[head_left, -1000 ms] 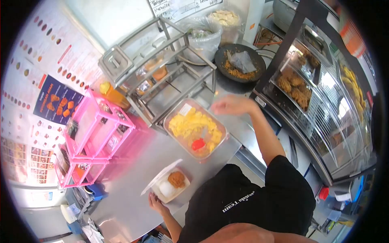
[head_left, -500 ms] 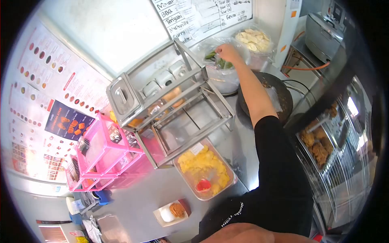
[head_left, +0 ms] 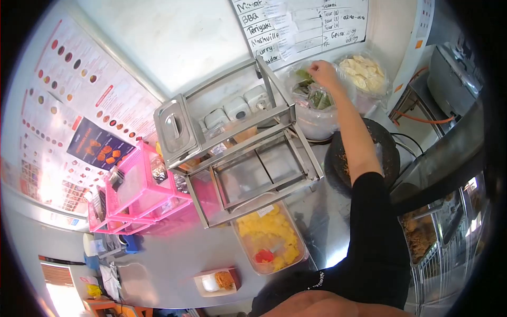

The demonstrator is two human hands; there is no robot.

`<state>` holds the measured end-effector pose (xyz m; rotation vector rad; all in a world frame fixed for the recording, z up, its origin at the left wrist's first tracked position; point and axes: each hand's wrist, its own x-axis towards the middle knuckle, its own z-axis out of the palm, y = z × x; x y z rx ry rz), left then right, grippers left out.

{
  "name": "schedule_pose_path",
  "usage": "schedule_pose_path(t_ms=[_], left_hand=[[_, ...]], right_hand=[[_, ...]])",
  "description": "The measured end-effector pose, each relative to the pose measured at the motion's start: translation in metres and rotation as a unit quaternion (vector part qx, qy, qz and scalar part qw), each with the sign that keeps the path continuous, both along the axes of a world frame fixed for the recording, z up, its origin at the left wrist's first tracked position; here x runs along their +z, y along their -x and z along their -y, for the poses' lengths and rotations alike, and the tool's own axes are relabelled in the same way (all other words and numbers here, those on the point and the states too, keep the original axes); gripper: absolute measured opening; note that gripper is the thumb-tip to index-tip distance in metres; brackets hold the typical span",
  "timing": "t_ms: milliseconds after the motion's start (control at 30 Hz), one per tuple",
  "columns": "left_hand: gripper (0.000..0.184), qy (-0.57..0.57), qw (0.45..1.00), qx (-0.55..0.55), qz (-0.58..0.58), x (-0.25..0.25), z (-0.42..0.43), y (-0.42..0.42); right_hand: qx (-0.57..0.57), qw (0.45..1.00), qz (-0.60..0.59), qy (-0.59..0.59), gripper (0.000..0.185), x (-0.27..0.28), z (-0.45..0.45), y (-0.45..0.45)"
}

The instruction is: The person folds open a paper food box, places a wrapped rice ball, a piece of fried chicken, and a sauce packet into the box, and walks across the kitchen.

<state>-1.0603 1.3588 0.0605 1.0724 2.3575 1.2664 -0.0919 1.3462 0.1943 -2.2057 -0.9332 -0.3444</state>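
Note:
My right hand (head_left: 323,75) reaches into a clear plastic bag (head_left: 338,87) lining a round container (head_left: 317,124) at the back of the counter. Its fingers are curled and pinched at a green vegetable piece (head_left: 303,75), perhaps a leaf or slice; the fingertips are partly hidden. More dark green pieces (head_left: 319,99) lie in the bag below the hand. Under my forearm sits a dark stone mortar (head_left: 338,164) with reddish bits in it. My left hand is out of view.
A steel rack (head_left: 253,182) with a lidded pan (head_left: 177,129) stands left of the bag. Pale chips fill another bag (head_left: 364,74). Nearer are a tub of yellow food (head_left: 269,232), a paper tray (head_left: 200,290) with rice and fried chicken, and pink baskets (head_left: 142,190). Glass casing is at right.
The view has shifted, so the counter items sit farther right in it. My right hand stays at the bag, its fingers now by a green piece at the far left side.

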Motion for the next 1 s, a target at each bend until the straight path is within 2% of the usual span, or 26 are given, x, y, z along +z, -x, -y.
schedule_pose_path(t_ms=[33, 67, 167, 267, 333, 367, 433, 467, 500, 533, 600, 667, 767, 800, 867, 933, 1000], left_hand=[[0.032, -0.028, 1.000, 0.002, -0.010, 0.012, -0.005, -0.002], [0.031, -0.067, 0.998, 0.003, -0.019, 0.024, -0.010, -0.006], [0.030, -0.200, 0.979, -0.016, -0.039, 0.073, -0.024, -0.026], [0.029, -0.311, 0.946, -0.087, -0.021, 0.117, -0.027, -0.070], [0.023, -0.378, 0.910, -0.169, -0.004, 0.138, -0.024, -0.122], [0.014, -0.380, 0.902, -0.203, 0.024, 0.150, -0.018, -0.158], [0.021, -0.311, 0.863, -0.380, 0.121, 0.151, -0.007, -0.201], [0.032, -0.228, 0.845, -0.460, 0.147, 0.165, 0.008, -0.231], [0.042, -0.146, 0.809, -0.544, 0.168, 0.175, 0.014, -0.258], [0.050, -0.124, 0.757, -0.625, 0.145, 0.192, 0.018, -0.285], [0.059, -0.028, 0.684, -0.690, 0.235, 0.199, 0.024, -0.318], [0.050, 0.048, 0.630, -0.673, 0.385, 0.199, 0.027, -0.329], [0.039, 0.100, 0.597, -0.708, 0.364, 0.173, 0.025, -0.303], [0.037, 0.107, 0.594, -0.700, 0.382, 0.167, 0.026, -0.292], [0.033, 0.119, 0.587, -0.682, 0.420, 0.154, 0.033, -0.270], [0.034, 0.142, 0.613, -0.656, 0.417, 0.138, 0.037, -0.248], [0.036, 0.140, 0.638, -0.624, 0.430, 0.132, 0.042, -0.227]], right_hand=[[0.005, 0.998, -0.026, -0.062, 0.021, 0.007, 0.013, 0.003], [0.026, 0.987, -0.102, -0.118, 0.020, 0.015, 0.024, 0.006], [0.076, 0.913, -0.296, -0.270, 0.019, 0.041, 0.054, 0.032], [0.108, 0.899, -0.318, -0.280, 0.016, 0.075, 0.077, 0.087], [0.168, 0.892, -0.327, -0.262, 0.014, 0.096, 0.087, 0.131], [0.200, 0.886, -0.336, -0.250, 0.014, 0.101, 0.090, 0.156], [0.285, 0.882, -0.324, -0.188, 0.013, 0.112, 0.092, 0.210], [0.328, 0.876, -0.319, -0.154, 0.013, 0.114, 0.093, 0.239], [0.364, 0.861, -0.335, -0.121, 0.013, 0.113, 0.093, 0.268], [0.399, 0.842, -0.354, -0.084, 0.014, 0.111, 0.093, 0.298], [0.458, 0.812, -0.362, -0.007, 0.014, 0.107, 0.098, 0.354], [0.511, 0.785, -0.343, 0.065, 0.013, 0.101, 0.103, 0.402], [0.522, 0.776, -0.333, 0.119, 0.014, 0.071, 0.108, 0.448], [0.523, 0.780, -0.318, 0.133, 0.014, 0.064, 0.108, 0.460], [0.524, 0.770, -0.356, 0.078, 0.015, 0.050, 0.110, 0.487], [0.525, 0.772, -0.356, 0.043, 0.017, 0.042, 0.111, 0.519], [0.482, 0.774, -0.405, 0.068, 0.020, 0.028, 0.115, 0.546]])
